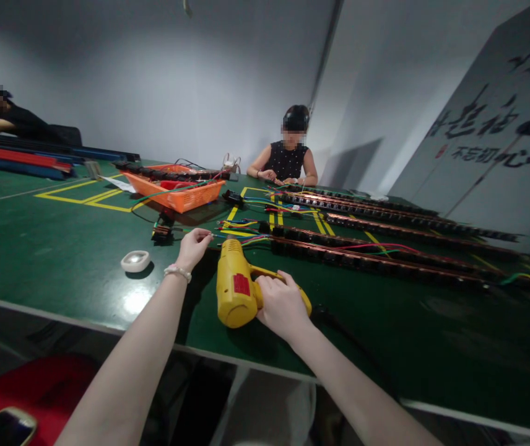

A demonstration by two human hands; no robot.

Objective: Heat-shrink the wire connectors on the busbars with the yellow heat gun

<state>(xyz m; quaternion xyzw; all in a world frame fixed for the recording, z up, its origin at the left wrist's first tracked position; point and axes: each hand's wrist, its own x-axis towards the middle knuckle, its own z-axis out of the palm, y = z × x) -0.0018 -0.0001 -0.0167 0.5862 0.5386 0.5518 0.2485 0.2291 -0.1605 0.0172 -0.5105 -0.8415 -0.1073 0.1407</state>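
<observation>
My right hand [282, 303] is wrapped around the handle of a yellow heat gun [236, 288], whose nozzle points away from me toward several coloured wires [253, 240]. Just left of the nozzle, my left hand [194, 246] pinches a thin wire end between thumb and fingers. These wires run to the near end of a long dark strip assembly with copper-coloured edges [362, 260]. Left of my left hand lies a small black part with wires [163, 230]. A white rounded dish [135, 261] sits nearer to me.
An orange basket [184, 199] holding dark strips and wires stands behind my left hand. More long strip assemblies [413, 232] lie across the right side. Across the green table [83, 279] sits a person [290, 158]; another is at far left.
</observation>
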